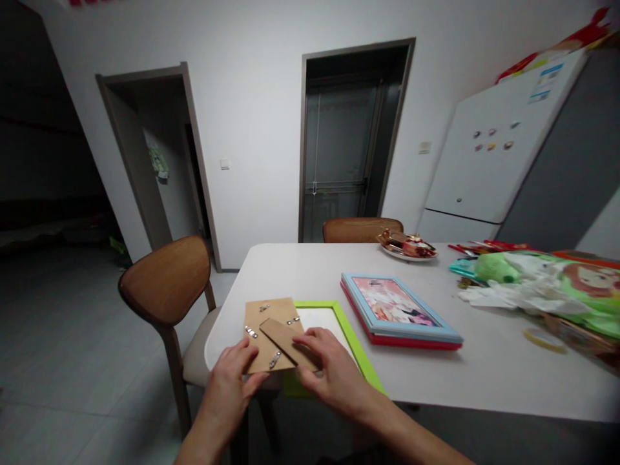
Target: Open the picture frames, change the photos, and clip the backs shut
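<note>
A brown picture frame backing board [255, 312] with several metal clips and an angled stand leg [279, 338] is held up near the table's front edge. My left hand [228, 374] grips its lower left edge, thumb below and fingers on the side. My right hand [329, 371] is closed on the stand leg and the board's lower right side. Partly behind the board and my right hand lies a lime green picture frame [346, 323] with a white surface inside. Its lower part juts past the table edge.
To the right, a light blue picture frame [426, 330] with a pink picture lies on a red one [411, 343]. A plate of snacks [409, 255], green plastic packaging [537, 271] and a roll of tape [545, 341] are on the white table [300, 268]. A wooden chair [167, 284] stands left.
</note>
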Tool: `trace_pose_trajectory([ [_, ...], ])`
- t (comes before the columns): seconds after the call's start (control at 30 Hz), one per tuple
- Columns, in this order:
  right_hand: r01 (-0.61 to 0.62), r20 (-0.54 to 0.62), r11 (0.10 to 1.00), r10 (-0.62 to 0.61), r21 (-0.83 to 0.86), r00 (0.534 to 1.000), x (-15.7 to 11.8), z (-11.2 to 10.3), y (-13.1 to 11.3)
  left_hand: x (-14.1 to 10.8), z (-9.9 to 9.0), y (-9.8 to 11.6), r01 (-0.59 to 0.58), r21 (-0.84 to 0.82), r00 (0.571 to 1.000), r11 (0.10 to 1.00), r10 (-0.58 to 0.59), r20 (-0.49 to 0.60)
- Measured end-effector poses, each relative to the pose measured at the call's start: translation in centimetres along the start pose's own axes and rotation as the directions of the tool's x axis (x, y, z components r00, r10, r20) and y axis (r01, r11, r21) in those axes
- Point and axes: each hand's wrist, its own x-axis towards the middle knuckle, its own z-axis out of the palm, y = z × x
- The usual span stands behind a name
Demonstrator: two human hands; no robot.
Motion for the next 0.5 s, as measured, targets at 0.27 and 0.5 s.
trace_pose_trajectory([
  [0.27, -0.150, 0.019, 0.969, 0.156, -0.195, 0.988, -3.8, -4.4, 5.3, 1.4, 5.0, 5.7, -0.066, -0.092, 0.959, 0.994, 0.089, 0.269],
  [0.5, -0.107, 0.031, 0.947, 0.122, -0.303, 0.992, -4.0, -2.4, 7.9, 2.0, 5.8, 5.6, -0.106, -0.058, 0.934, 0.993, 0.119, 0.338],
])
